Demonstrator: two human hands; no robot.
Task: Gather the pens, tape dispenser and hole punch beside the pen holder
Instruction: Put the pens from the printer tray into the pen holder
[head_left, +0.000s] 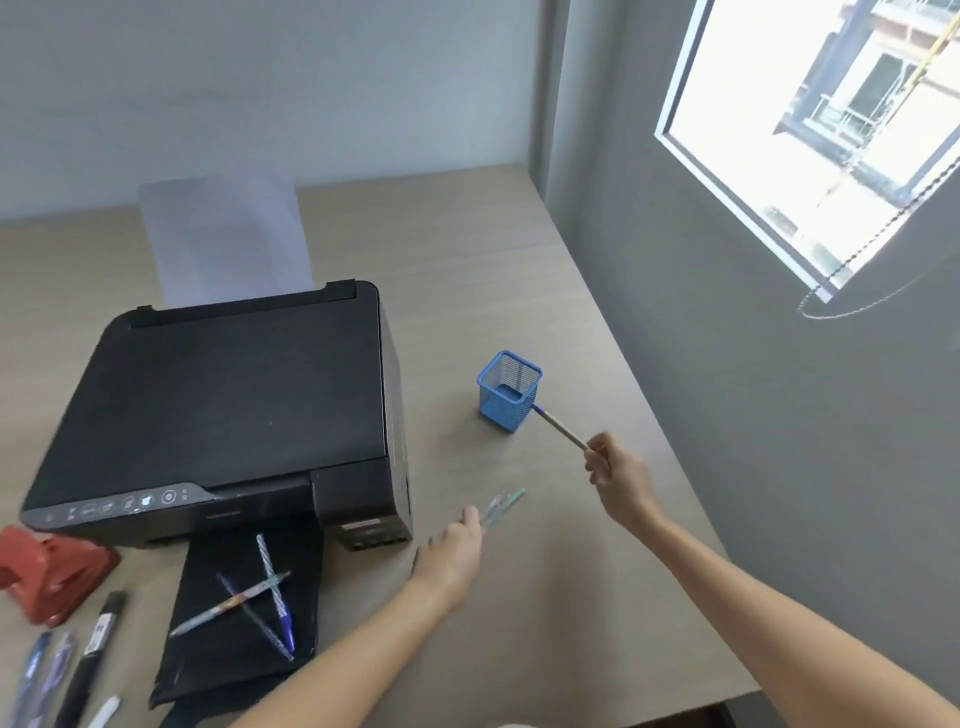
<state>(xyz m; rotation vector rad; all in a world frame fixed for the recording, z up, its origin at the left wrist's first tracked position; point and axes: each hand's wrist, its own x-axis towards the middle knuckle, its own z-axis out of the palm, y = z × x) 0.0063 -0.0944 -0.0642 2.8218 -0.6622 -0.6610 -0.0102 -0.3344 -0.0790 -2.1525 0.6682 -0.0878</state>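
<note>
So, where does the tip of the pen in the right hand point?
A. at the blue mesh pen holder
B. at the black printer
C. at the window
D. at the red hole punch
A: the right hand holds a thin pen whose tip reaches the blue mesh pen holder.

The pens (496, 512) in the left hand (451, 553) are motion-blurred; the red hole punch (49, 577) and corner pens (36, 675) are cut off by the edges.

left forearm (337, 644) bare | right forearm (779, 587) bare | hands unadorned
</note>
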